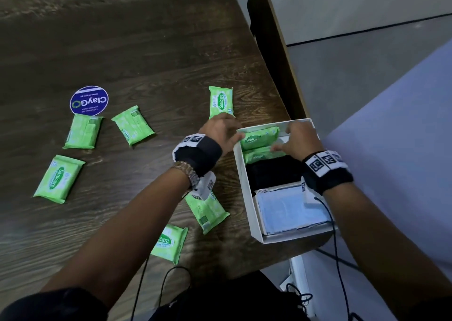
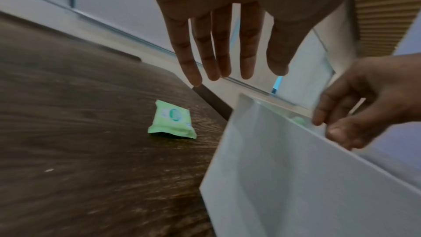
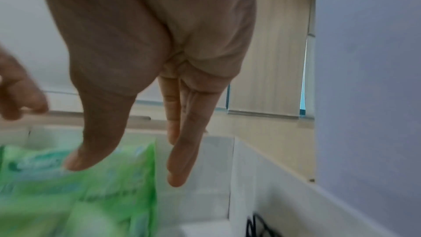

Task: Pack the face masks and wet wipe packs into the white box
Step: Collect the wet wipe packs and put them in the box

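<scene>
White box (image 1: 244,186) sits at the wooden table's (image 1: 146,52) right edge, holding blue face masks (image 1: 291,208), black masks (image 1: 274,171) and two green Sanicare wipe packs (image 1: 259,138). Left hand (image 1: 222,131) hovers at the box's far-left corner, fingers straight, holding nothing. Right hand (image 1: 299,140) over the packs, fingers extended, empty. Six packs lie loose on the table.

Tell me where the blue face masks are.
Head view: the blue face masks lie in the white box's near end, beside the black masks.
</scene>
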`<state>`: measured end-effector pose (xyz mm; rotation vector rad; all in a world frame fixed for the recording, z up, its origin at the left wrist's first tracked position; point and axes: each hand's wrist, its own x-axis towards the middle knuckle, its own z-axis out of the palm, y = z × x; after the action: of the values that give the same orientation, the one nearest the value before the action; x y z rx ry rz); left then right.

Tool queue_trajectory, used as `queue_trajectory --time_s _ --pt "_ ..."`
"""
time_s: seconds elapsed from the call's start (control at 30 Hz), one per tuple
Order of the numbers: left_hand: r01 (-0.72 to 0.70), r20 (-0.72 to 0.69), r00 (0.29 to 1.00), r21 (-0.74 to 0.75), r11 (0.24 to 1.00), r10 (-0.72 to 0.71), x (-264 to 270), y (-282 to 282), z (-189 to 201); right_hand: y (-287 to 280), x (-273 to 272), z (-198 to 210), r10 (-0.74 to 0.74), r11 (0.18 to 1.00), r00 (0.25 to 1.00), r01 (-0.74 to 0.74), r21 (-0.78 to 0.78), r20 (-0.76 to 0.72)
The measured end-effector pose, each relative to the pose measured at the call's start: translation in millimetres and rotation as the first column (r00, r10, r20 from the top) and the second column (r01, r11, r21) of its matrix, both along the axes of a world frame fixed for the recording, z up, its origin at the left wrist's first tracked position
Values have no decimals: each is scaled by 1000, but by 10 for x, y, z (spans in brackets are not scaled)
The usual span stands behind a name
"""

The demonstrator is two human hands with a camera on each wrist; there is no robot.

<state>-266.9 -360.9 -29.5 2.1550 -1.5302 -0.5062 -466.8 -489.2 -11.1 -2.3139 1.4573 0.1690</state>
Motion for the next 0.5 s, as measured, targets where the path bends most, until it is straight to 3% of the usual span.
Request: queue_trajectory --time_s 0.17,0.33,0.43,0.5 --pt "-111 -37 993 0 994 111 584 576 -66 146 334 344 60 993 994 -50 -106 94" --pt "-284 -23 957 119 951 289 1007 1369 -203 989 1073 529 254 967 929 -241 -80 268" --pt "-286 -37 954 182 941 297 1168 2004 -366 1644 1400 206 414 899 901 -427 96 131" --pt "-222 -53 970 223 949 239 1179 2422 -463 1948 1480 -92 500 854 860 -468 227 -106"
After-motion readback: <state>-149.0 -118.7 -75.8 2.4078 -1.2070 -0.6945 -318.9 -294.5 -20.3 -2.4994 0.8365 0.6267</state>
